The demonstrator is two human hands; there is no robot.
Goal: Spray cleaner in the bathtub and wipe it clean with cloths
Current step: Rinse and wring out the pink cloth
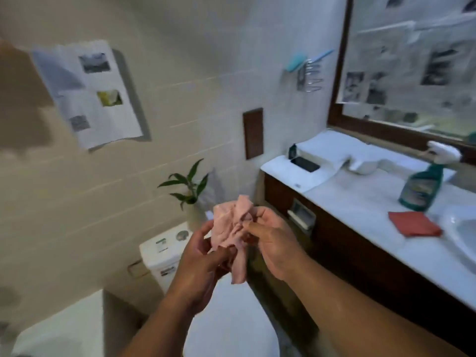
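Found the left hand point(203, 256) and the right hand point(270, 240) both curled onto one crumpled pink cloth point(231, 233), held in the air above the toilet point(164, 253); gripped from beneath on the left, pinched at an upper fold on the right. Judged the step as readying the cloth for wiping. Recommend shaking out the bunch, folding it into a flat pad (more contact face, clean sides in reserve) and tucking in the hanging tail. Located the green spray bottle point(422, 184) upright on the desk point(360, 202), well apart from both hands, with a red cloth point(414, 224) lying flat just beside it. Cannot confirm the bathtub here (white edge at lower left too blurred to identify). Advise collecting the bottle before any wiping.
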